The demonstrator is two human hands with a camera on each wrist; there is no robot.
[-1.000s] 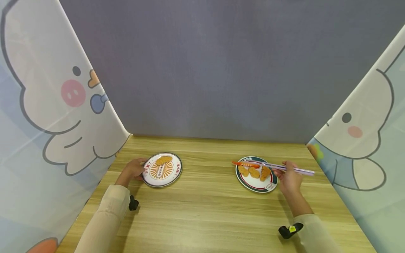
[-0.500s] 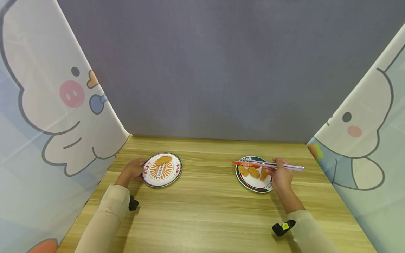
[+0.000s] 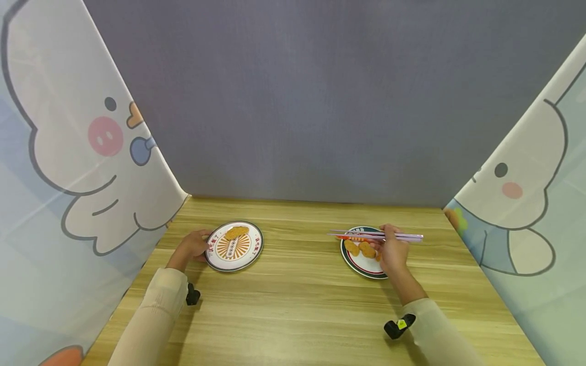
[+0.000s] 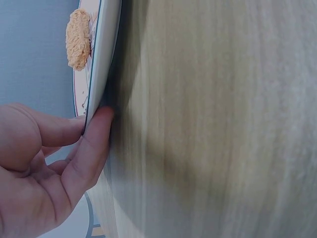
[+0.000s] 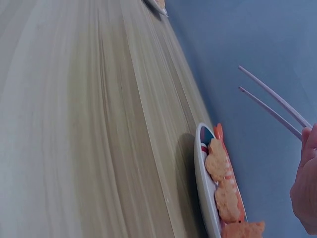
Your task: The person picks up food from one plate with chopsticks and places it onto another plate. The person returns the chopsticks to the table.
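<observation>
My left hand (image 3: 194, 245) pinches the left rim of a white plate (image 3: 247, 258), thumb above and fingers under the edge, as the left wrist view shows. One breaded nugget (image 3: 236, 232) lies on it. On the right, my right hand (image 3: 394, 252) holds purple chopsticks (image 3: 409, 237) above a green-rimmed plate (image 3: 360, 269). The chopsticks' tips stand apart in the right wrist view, with nothing between them. That plate bears a prawn (image 5: 229, 166), two nuggets (image 5: 227, 201) and another fried piece (image 5: 242, 229), which my right hand mostly covers in the head view.
Both plates stand toward the back of a wooden table (image 3: 293, 305). A grey cloth wall (image 3: 293, 101) rises behind it. Cartoon-printed panels (image 3: 526, 244) flank both sides. Bare wood separates the plates.
My right hand has moved left over the green-rimmed plate, taking the chopsticks along. The tips now reach past the plate's left rim. My left hand and its plate have stayed put.
</observation>
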